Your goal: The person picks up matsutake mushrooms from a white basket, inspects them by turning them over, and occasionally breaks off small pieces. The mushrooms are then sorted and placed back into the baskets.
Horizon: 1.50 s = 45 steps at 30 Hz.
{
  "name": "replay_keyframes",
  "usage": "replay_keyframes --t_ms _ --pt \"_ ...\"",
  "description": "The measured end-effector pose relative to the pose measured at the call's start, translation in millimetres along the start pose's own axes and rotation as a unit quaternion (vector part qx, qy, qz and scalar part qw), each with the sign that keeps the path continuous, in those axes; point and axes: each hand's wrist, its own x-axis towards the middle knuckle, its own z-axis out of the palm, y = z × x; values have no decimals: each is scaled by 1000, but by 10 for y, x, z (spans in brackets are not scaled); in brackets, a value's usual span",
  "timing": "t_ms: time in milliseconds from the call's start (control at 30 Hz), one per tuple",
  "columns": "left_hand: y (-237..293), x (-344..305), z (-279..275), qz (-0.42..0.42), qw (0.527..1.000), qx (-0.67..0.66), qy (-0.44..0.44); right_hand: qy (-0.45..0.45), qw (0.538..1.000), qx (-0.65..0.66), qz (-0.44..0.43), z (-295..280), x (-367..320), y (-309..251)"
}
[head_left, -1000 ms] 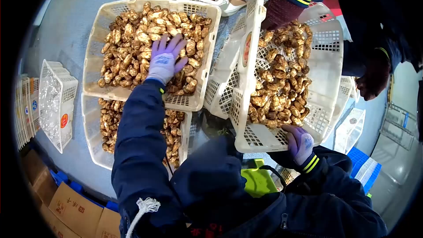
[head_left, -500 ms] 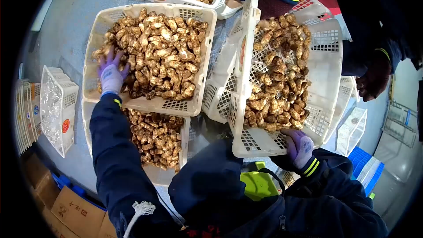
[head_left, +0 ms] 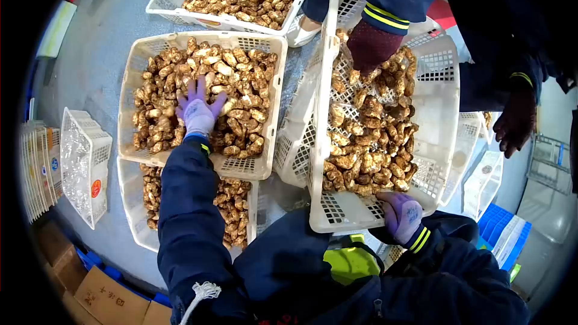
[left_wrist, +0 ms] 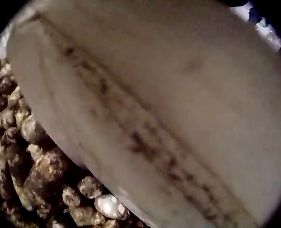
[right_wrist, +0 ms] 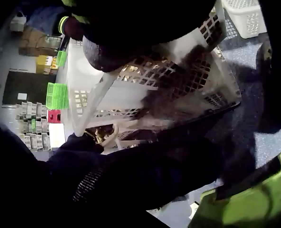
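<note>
My left hand (head_left: pixel 200 111), in a purple-and-white glove, rests with spread fingers on knobbly brown-and-cream mushrooms (head_left: pixel 247 93). They heap in a white crate (head_left: pixel 127 99) that sits over another filled crate. In the left wrist view, a pale, stained surface hides most of the scene, with mushrooms (left_wrist: pixel 40 175) at lower left. My gloved right hand (head_left: pixel 402 215) grips the near rim of a tilted white crate (head_left: pixel 430 108), which holds more mushrooms (head_left: pixel 373 162). From the right wrist, that crate's perforated side (right_wrist: pixel 131 95) shows, much of it dark.
Another person's dark-gloved hand (head_left: pixel 374 47) reaches into the tilted crate; their other hand (head_left: pixel 516 121) hangs at right. A third mushroom crate (head_left: pixel 171 3) stands behind. An upended crate (head_left: pixel 87 165) and cardboard boxes (head_left: pixel 114 295) lie left. Near my legs is a lime-green object (head_left: pixel 352 265).
My left hand has swept left over the mushrooms, then back toward the middle. The other person's hand now shows farther into the tilted crate. My right hand keeps its hold on the rim.
</note>
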Motion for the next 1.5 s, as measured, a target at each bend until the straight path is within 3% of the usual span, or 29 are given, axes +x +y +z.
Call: replay_keyframes --t_ms 33,100,233,267,300,333,367,433,500,567,633,700,767,833,867,900,933,967,1033,1067,1100,1133,1167,1233,1267,1300,1333,1467,1500 --pt "36 -109 -70 13 998 -28 -48 5 1000 3 11 73 -32 77" --pt "47 -372 -119 90 994 -2 -59 25 988 -90 -121 103 -93 152" --pt "176 -819 -209 184 973 114 -73 27 995 -45 -82 21 -82 77" --pt "236 -887 -188 192 967 127 -112 31 999 28 34 33 -112 28" --pt "349 -989 -196 201 957 140 -155 76 996 -8 -44 113 -149 133" --pt "413 -1075 -198 225 950 131 -173 33 999 0 12 60 -149 101" --pt "340 -1067 -2 255 947 -22 -195 -12 997 9 71 18 -108 63" --pt "316 -1111 145 312 923 -103 -202 55 998 -24 -21 184 -141 237" --pt "368 -1164 -119 373 895 -108 -220 91 995 26 18 87 -147 114" --pt "611 -1305 -793 326 876 -44 -353 120 991 50 -11 131 -159 172" --pt "715 -1477 -1120 228 936 -73 -257 124 991 21 -51 154 -165 222" --pt "818 -1549 -1519 204 952 -127 -189 103 994 46 -14 153 -187 237" --pt "910 -1592 -1806 292 919 -244 -105 63 997 52 11 110 -192 227" --pt "1293 -1822 -2174 288 888 -355 -45 25 993 110 42 8 -199 246" --pt "1530 -1983 -2371 265 861 -433 -35 0 981 195 23 53 -177 382" --pt "1703 -2125 -2477 239 828 -507 -23 47 977 210 -7 -47 -142 414" --pt "1746 -2187 -2463 255 784 -566 -14 15 954 294 52 -124 -66 537" --pt "1787 -2234 -2439 271 734 -623 -6 104 985 136 33 -358 -30 534" --pt "1942 -2372 -2262 245 645 -724 18 148 981 114 48 -654 147 749" --pt "1985 -2358 -2112 215 619 -756 18 185 982 31 -31 -694 282 843" --pt "2013 -2300 -1954 183 591 -785 18 110 993 -19 -25 -790 416 794" --pt "1977 -2202 -1877 172 547 -817 -57 45 998 -32 -39 -833 539 679" --pt "2002 -2172 -1720 125 608 -784 -5 -20 997 -46 -55 -829 692 558" --pt "1877 -2039 -1397 221 748 -625 32 -107 987 -84 -89 -550 1066 463" --pt "1792 -1968 -1270 146 617 -770 -73 -139 974 -169 -67 -408 1189 376" --pt "1720 -1903 -1209 68 451 -873 -172 -158 954 -240 -89 -83 1388 544" --pt "1747 -1916 -1214 55 502 -849 -157 -139 957 -238 -89 9 1425 569" --pt "1848 -1881 -1312 26 593 -775 -217 -147 976 -158 -36 -68 1457 660" --pt "1864 -1864 -1268 19 582 -775 -246 -141 981 -126 -39 -89 1473 726"
